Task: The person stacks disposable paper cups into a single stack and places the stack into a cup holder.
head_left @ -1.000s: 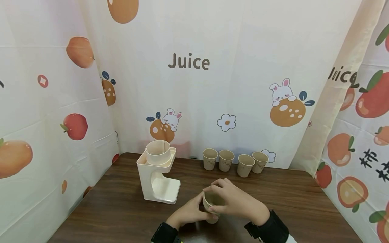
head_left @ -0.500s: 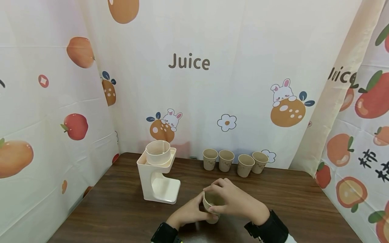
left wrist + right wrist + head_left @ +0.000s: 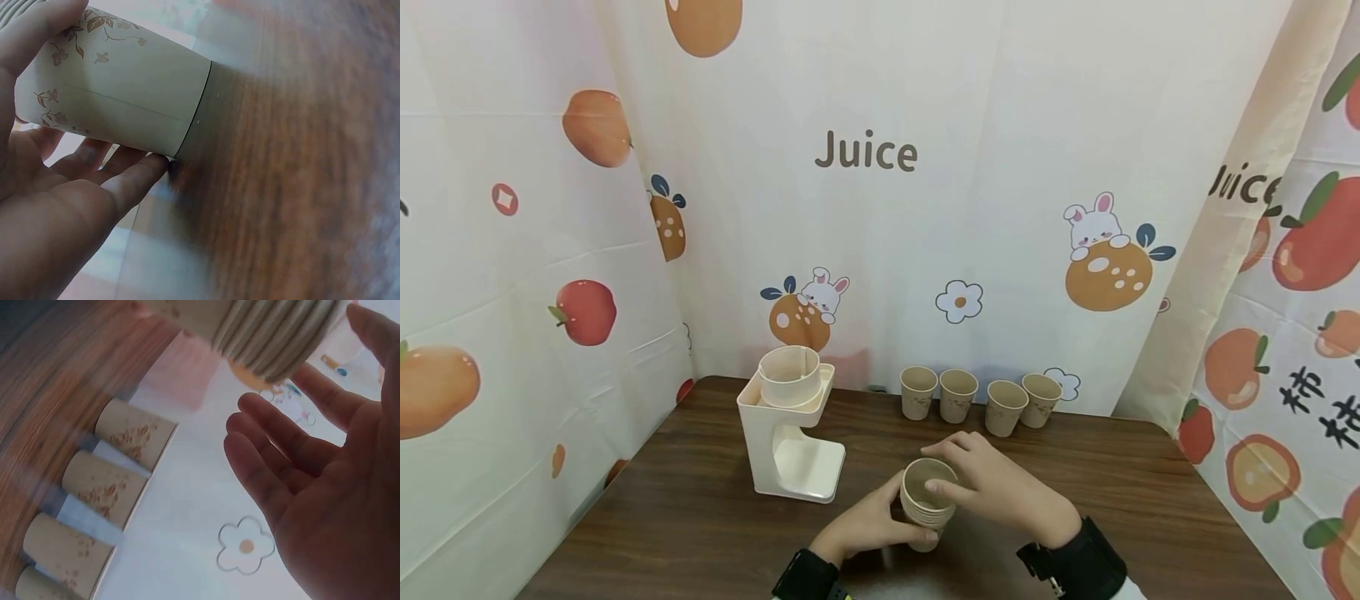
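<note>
A stack of nested beige paper cups (image 3: 928,505) stands mouth up on the table in front of me. My left hand (image 3: 867,525) grips it from the left, thumb on the near side. In the left wrist view, brown leaf prints show on the lowest cup (image 3: 125,81), whose base is at the wood surface. My right hand (image 3: 1003,492) is at the right of the stack, fingers apart, with its thumb over the mouth in the head view. Seen from the right wrist, its relaxed fingers (image 3: 265,465) stand off from the stacked rims (image 3: 275,337).
Several single paper cups (image 3: 957,398) stand in a row at the table's back edge. A cream stand (image 3: 767,454) with a round cup-shaped top (image 3: 790,390) is on the left. Fruit-printed cloth (image 3: 880,225) hangs behind the brown table (image 3: 700,517).
My right hand has loosened from the top of the stack and shifted slightly right, uncovering the upper cup's mouth. My left hand keeps its hold, and the row of cups has not moved.
</note>
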Demonstrator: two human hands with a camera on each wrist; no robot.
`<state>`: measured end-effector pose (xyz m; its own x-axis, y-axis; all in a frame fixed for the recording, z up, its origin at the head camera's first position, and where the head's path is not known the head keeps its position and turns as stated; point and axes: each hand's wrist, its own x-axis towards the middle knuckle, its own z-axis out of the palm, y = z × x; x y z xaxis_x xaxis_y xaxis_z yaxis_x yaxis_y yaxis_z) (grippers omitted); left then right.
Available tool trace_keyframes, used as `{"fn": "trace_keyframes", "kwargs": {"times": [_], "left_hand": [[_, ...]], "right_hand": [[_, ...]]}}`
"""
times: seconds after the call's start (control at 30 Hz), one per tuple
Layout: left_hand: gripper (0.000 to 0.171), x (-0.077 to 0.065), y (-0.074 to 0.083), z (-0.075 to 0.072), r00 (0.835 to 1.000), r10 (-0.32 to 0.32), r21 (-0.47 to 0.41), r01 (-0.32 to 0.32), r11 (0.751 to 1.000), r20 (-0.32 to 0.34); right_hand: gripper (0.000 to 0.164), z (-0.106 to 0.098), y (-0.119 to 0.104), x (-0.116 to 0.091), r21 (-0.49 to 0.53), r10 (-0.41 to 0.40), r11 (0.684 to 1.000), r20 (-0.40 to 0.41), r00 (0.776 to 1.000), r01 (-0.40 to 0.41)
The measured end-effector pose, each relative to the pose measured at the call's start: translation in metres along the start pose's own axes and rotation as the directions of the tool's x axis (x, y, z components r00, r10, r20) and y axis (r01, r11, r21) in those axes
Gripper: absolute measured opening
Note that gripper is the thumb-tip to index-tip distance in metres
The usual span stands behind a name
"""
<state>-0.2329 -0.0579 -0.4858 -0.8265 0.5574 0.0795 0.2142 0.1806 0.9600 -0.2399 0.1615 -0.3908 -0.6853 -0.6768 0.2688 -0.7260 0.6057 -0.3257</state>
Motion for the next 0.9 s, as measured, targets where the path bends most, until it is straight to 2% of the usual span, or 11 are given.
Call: {"fn": "trace_keyframes", "kwargs": {"times": [0.17, 0.6, 0.9], "left_hand": [[0.075, 0.0, -0.001, 0.0, 1.0, -0.01, -0.003, 0.01, 1.0, -0.011], [0.075, 0.002, -0.003, 0.001, 0.999, -0.01, 0.029, 0.011, 1.0, -0.04], [0.076, 0.001, -0.001, 0.001, 0.999, -0.014, 0.019, 0.014, 1.0, -0.039]], "right_hand": [[0.036, -0.003, 0.014, -0.003, -0.038, 0.03, 0.999, -0.062, 0.998, -0.033], [0.033, -0.002, 0.054, -0.006, -0.13, 0.088, 0.985, -0.185, 0.979, -0.113], [0.03, 0.003, 0.076, -0.007, -0.159, 0.115, 0.975, -0.227, 0.967, -0.153]]}}
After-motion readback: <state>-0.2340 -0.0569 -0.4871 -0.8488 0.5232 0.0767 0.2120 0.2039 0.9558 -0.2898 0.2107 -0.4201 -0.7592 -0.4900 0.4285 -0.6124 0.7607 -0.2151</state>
